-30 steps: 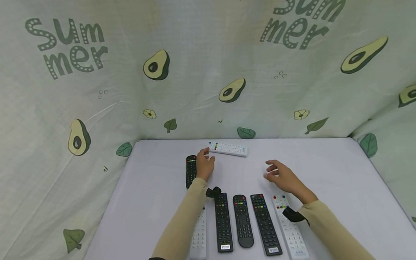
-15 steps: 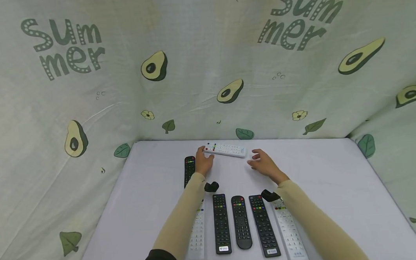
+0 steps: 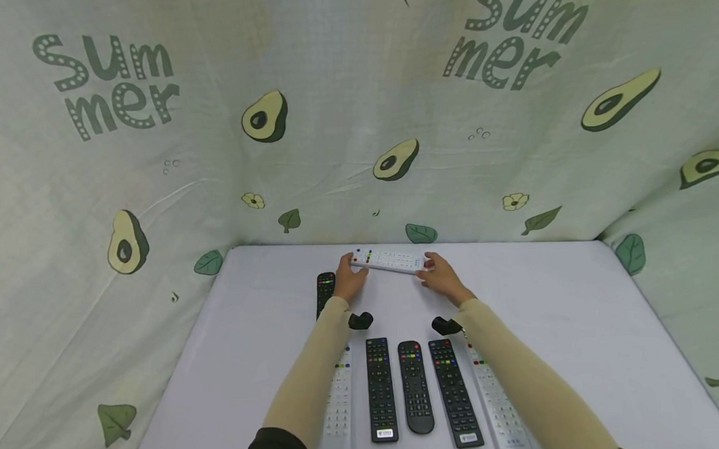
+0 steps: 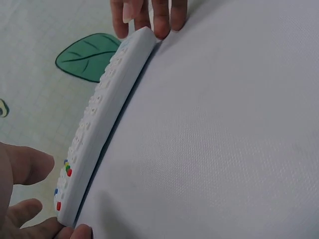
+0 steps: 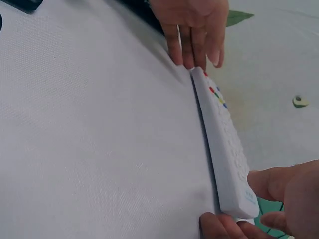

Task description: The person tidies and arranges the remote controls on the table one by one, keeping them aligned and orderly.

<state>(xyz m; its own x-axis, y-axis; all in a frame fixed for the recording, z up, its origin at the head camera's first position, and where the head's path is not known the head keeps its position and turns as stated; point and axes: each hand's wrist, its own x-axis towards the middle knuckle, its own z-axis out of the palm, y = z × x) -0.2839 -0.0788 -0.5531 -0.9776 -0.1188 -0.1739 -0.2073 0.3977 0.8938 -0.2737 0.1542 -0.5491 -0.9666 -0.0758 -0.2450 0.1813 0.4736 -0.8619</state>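
Observation:
A white remote control (image 3: 388,259) with coloured buttons lies crosswise near the back edge of the table. At its left end is my left hand (image 3: 348,280), the fingertips against the end and the thumb held away, as the left wrist view shows. My right hand (image 3: 440,278) is at the opposite end, fingers by the end face and thumb close to the top edge in the right wrist view. Whether that thumb touches cannot be told. Neither hand is curled round the remote. A black remote (image 3: 324,291) lies beside my left hand, partly hidden by the arm.
Nearer me is a row of remotes: a white one (image 3: 338,415), a black one (image 3: 382,391), a rounded black one (image 3: 415,388), another black one (image 3: 456,392) and a white one (image 3: 500,403) partly under my right sleeve. A printed cloth (image 3: 329,117) rises behind the white table (image 3: 584,321).
My right hand has moved left and away from me, from above the table's middle to the white remote's right end. My left hand has shifted slightly to the remote's left end.

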